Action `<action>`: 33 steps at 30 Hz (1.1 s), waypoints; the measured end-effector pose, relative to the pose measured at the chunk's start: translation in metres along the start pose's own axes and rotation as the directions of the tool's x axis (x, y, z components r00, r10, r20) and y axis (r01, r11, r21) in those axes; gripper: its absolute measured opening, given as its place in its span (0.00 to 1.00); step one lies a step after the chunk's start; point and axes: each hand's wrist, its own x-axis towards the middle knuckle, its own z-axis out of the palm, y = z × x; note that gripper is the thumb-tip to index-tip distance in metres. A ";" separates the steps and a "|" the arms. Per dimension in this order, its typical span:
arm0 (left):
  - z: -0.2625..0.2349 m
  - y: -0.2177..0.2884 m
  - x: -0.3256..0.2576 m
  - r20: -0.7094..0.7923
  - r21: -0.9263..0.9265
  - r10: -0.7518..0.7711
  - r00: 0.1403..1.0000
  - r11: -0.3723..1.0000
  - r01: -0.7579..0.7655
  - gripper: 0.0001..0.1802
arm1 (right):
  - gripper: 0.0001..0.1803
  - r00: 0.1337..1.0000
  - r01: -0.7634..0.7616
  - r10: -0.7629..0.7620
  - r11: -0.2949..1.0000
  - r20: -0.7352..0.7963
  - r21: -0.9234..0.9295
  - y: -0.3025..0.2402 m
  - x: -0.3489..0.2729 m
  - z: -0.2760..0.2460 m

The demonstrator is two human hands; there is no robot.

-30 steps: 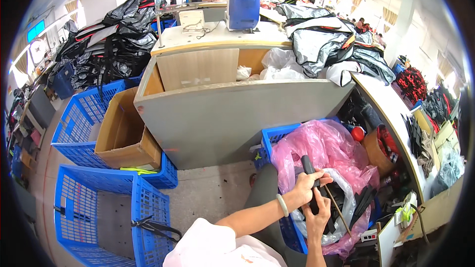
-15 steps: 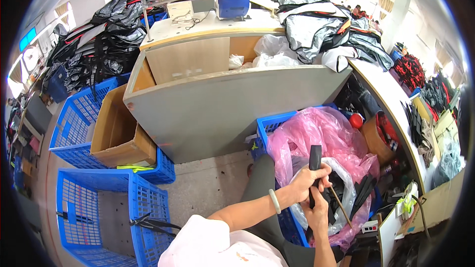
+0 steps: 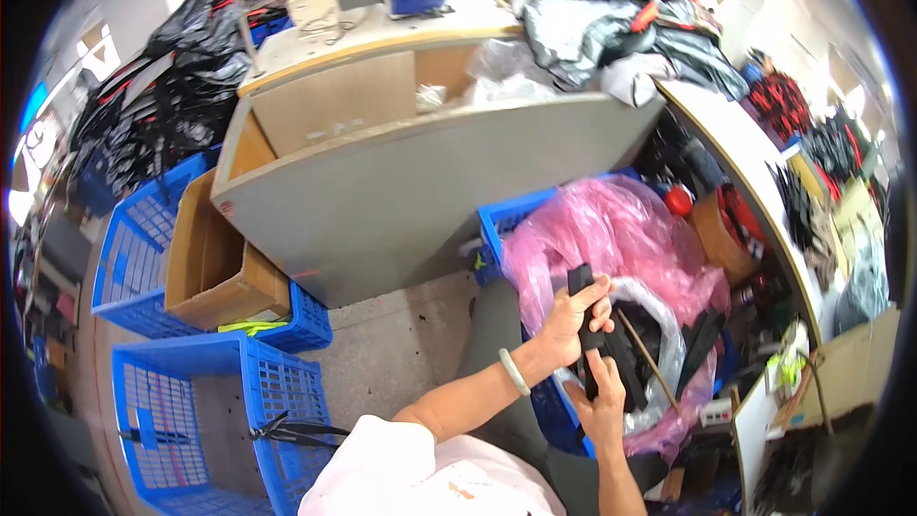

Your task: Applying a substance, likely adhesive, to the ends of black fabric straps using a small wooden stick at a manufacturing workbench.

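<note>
A flat black strip (image 3: 580, 279) stands upright between my hands over a blue crate (image 3: 557, 418). My left hand (image 3: 565, 327), with a pale bangle on its wrist, is closed around the upper part. Lower down, my right hand (image 3: 602, 413) has the lower end between thumb and fingers. Beneath them, a clear plastic bag (image 3: 671, 323) holds more black strips (image 3: 702, 349). A thin wooden stick (image 3: 650, 360) slants beside my hands, its upper end close to my left fingers; I cannot tell whether it is held. Pink plastic sheeting (image 3: 611, 229) covers the crate's far part.
Ahead is a grey panel (image 3: 430, 196) of a workbench. At left are an open cardboard box (image 3: 205, 277) and blue crates (image 3: 253, 401), (image 3: 143, 229). A white tabletop edge (image 3: 735, 148) runs along the right, with a brown container (image 3: 716, 239) below.
The view has shifted slightly, so the surroundings sit higher and further left. My hands and the black strip have moved a little left, and the right hand's fingers have loosened and straightened somewhat.
</note>
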 end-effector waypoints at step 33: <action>0.008 0.042 -0.042 0.245 0.715 -0.675 0.696 0.611 0.340 0.06 | 0.09 0.863 0.503 -0.504 0.850 -0.038 0.160 -0.023 0.054 -0.086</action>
